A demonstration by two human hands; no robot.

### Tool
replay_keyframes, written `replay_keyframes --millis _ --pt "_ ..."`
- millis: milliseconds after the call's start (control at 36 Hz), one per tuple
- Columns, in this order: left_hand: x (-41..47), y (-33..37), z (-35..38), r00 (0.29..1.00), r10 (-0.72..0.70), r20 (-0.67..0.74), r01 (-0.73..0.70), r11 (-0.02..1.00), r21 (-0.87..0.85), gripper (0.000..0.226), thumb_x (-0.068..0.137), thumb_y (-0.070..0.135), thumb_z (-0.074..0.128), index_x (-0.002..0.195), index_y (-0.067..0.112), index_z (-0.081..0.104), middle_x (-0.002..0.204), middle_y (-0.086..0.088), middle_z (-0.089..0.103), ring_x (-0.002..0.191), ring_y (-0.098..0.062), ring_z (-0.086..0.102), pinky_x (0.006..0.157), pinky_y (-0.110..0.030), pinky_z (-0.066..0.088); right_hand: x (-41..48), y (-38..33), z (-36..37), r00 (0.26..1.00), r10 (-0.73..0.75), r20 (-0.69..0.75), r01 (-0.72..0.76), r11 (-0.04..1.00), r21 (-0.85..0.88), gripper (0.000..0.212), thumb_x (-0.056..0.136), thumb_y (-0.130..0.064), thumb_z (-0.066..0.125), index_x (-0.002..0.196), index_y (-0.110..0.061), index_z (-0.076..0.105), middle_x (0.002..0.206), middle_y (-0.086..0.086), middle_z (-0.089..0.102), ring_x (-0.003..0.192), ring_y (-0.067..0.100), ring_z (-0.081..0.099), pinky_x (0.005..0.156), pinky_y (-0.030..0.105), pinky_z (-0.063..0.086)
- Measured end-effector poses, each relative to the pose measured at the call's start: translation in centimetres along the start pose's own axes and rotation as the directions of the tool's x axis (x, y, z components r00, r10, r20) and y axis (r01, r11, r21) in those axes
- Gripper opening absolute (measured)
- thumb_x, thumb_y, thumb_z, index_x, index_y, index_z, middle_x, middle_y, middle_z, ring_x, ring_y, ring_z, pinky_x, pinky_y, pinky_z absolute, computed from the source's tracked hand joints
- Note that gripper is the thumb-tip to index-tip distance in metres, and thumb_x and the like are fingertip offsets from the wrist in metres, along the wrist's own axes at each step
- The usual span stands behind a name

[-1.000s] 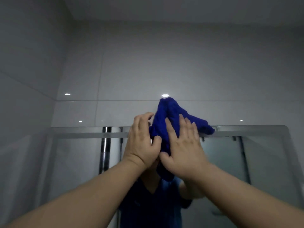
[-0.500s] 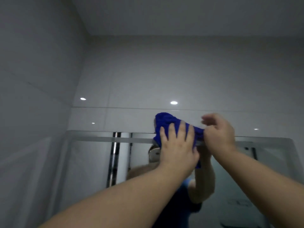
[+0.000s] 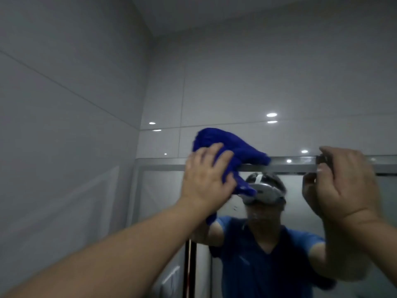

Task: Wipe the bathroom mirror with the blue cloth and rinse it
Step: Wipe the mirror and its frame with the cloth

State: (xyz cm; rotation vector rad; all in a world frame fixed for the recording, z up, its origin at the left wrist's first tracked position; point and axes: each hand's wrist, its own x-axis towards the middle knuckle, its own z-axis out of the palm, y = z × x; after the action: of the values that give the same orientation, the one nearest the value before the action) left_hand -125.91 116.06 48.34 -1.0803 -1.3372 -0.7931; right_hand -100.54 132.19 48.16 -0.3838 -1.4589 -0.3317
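On the left, a grey tiled side wall (image 3: 64, 125) runs to the corner, where it meets the tiled back wall (image 3: 236, 82) that carries a few bright spots of reflected light. Just below those tiles hangs the mirror (image 3: 161, 201), its top edge a pale metallic strip. The person's left hand (image 3: 206, 181) reaches up from the lower left and lies flat on the blue cloth (image 3: 225, 143), fingers spread and nearly straight, so its grip is loose and it presses rather than clutches. The cloth is bunched against the mirror's upper edge, part of it riding up onto the tiles and a tail hanging down onto the glass below the hand. In the glass to the right, the person's reflection (image 3: 268, 265) shows a blue shirt and a headset. Farther right, the right hand (image 3: 343, 186) has its grip closed on the top of the mirror, fingers hooked over the frame.
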Motion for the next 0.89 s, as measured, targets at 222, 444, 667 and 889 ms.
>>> replay_keyframes --millis 222,444,667,889 --pt "-2.6 -9.5 -1.7 0.967 -0.246 -0.070 0.250 0.967 0.051 0.054 0.099 0.041 0.045 0.147 0.019 0.054 0.156 -0.007 0.048 0.143 -0.033 0.045 0.124 -0.052 0.034 -0.2 -1.4 -0.4 0.999 0.021 0.033 -0.018 0.997 -0.069 0.037 0.083 -0.021 0.049 0.112 -0.003 0.064 0.104 0.021 0.062 0.102 0.035 0.047 0.108 0.057 0.042" --pt "-1.7 -4.3 0.4 0.851 -0.492 -0.182 0.486 0.870 -0.083 0.052 0.099 0.036 0.044 0.145 0.015 0.055 0.161 -0.008 0.044 0.149 -0.039 0.036 0.125 -0.057 0.030 -0.1 -1.8 -0.1 0.997 0.047 0.059 -0.038 0.987 -0.154 0.033 0.083 -0.024 0.046 0.107 -0.007 0.061 0.099 0.014 0.056 0.097 0.030 0.043 0.106 0.055 0.042" --pt "-5.5 8.4 2.0 0.999 -0.049 0.021 0.052 0.984 -0.170 0.068 0.090 0.042 0.058 0.157 0.034 0.048 0.173 0.003 0.029 0.156 -0.037 0.026 0.129 -0.063 0.016 -0.2 -1.4 -0.3 0.999 0.013 0.048 -0.008 0.995 -0.098 0.028 0.088 -0.024 0.046 0.109 -0.011 0.058 0.099 0.006 0.051 0.094 0.019 0.037 0.106 0.053 0.041" --pt "-14.7 8.4 2.2 0.960 0.205 0.189 -0.178 0.973 -0.150 0.074 0.087 0.051 0.067 0.157 0.041 0.047 0.172 0.009 0.030 0.158 -0.032 0.027 0.127 -0.063 0.025 0.0 -1.1 -0.5 0.996 0.045 0.074 -0.036 0.992 -0.118 0.037 0.086 -0.023 0.047 0.115 -0.006 0.063 0.108 0.019 0.062 0.103 0.038 0.052 0.098 0.049 0.039"
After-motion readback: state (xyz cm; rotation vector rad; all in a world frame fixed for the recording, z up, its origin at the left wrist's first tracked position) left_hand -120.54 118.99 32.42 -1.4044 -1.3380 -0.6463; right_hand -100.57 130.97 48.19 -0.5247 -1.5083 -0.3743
